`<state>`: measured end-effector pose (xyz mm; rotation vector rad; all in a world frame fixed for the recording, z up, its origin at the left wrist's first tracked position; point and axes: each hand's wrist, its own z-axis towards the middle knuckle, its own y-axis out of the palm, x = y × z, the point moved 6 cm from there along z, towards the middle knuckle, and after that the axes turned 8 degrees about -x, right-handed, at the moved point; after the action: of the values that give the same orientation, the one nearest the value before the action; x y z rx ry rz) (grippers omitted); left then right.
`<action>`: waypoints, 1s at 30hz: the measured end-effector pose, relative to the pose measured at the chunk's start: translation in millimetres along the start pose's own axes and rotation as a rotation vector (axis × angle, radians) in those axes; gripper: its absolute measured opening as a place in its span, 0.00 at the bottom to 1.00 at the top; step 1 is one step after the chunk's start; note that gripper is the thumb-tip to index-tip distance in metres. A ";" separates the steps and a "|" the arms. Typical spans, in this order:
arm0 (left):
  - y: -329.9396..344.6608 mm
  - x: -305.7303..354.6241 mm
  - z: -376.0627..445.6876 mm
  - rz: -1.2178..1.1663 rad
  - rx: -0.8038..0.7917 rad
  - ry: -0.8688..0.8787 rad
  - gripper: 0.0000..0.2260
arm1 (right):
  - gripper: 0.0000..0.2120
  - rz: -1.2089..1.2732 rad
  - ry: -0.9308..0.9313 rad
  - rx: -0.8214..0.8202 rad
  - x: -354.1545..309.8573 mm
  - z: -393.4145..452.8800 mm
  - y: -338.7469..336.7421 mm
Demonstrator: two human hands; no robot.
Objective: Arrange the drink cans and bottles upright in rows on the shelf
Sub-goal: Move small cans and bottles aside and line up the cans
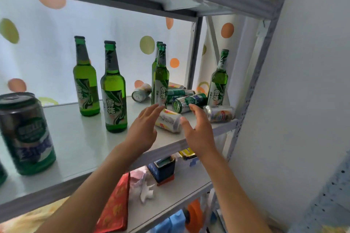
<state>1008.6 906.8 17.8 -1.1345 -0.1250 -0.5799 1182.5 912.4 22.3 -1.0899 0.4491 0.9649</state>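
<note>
A home storage corner: grey metal shelving (208,125) against a polka-dot curtain (121,30), beer bottles (114,89) mid-frame, household packets (115,206) lower centre.

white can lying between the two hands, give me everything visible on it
The white can looks like aluminium, printed white with red and yellow marks and a panel of small text. It lies on its side near the front edge of the shelf, one end toward the camera. The left hand and right hand flank it, open; contact is unclear. The neighbouring cans look apart from it.
</note>
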 end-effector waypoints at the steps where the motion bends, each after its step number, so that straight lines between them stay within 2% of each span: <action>1: 4.4 2.1 10.2 0.074 -0.046 0.020 0.39 | 0.23 0.015 -0.016 -0.011 6.5 7.3 -0.2; 5: 17.4 2.9 40.2 0.344 -0.211 0.102 0.41 | 0.22 0.068 -0.077 -0.043 28.0 32.9 1.2; 9: 25.8 2.8 54.1 0.389 -0.285 0.093 0.39 | 0.19 0.140 -0.096 -0.063 41.6 51.5 -0.3; 15: 36.4 3.0 68.4 0.368 -0.234 0.066 0.33 | 0.19 0.226 -0.077 -0.088 52.8 62.9 4.8; 21: 26.4 5.7 66.4 0.466 -0.150 0.064 0.26 | 0.14 0.349 -0.027 -0.073 57.7 67.6 13.3; 26: 8.5 2.4 44.5 0.268 -0.044 -0.029 0.27 | 0.14 0.470 -0.021 -0.118 43.4 68.1 22.6; 28: -4.5 0.0 31.9 0.095 0.039 -0.128 0.26 | 0.12 0.558 -0.030 -0.153 30.2 67.2 24.9; 30: -14.6 -4.7 15.3 -0.128 0.124 -0.258 0.27 | 0.15 0.655 -0.045 -0.212 12.3 66.0 26.0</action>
<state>1000.3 917.8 34.6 -1.0812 -0.4523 -0.5291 1158.3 980.0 27.7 -1.1267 0.6997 1.6385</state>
